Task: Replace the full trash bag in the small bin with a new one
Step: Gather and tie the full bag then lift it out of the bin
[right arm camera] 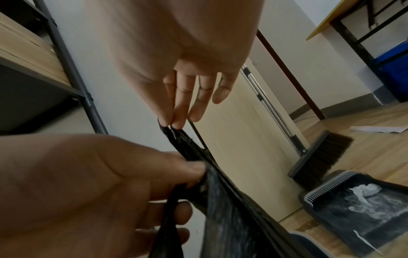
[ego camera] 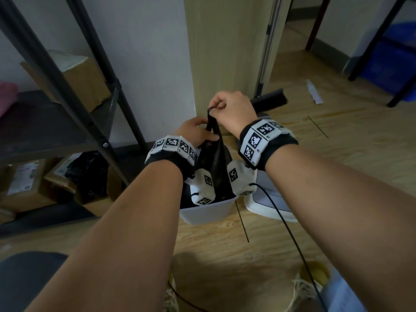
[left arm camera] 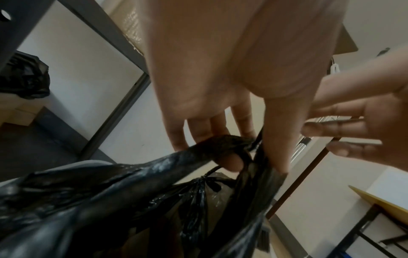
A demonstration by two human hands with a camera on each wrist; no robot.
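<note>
A black trash bag rises out of a small white bin on the wooden floor. My left hand grips one bag handle low down, its fingers curled round the plastic. My right hand pinches the other handle's tip between thumb and fingers, pulling it up taut. Inside the bag a smaller knotted dark bag shows. The bin's far rim is hidden behind the bag and the wrist cameras.
A dark metal shelf with cardboard boxes stands to the left; another black bag lies under it. A broom and dustpan sit by the pale door. A white round appliance stands right of the bin.
</note>
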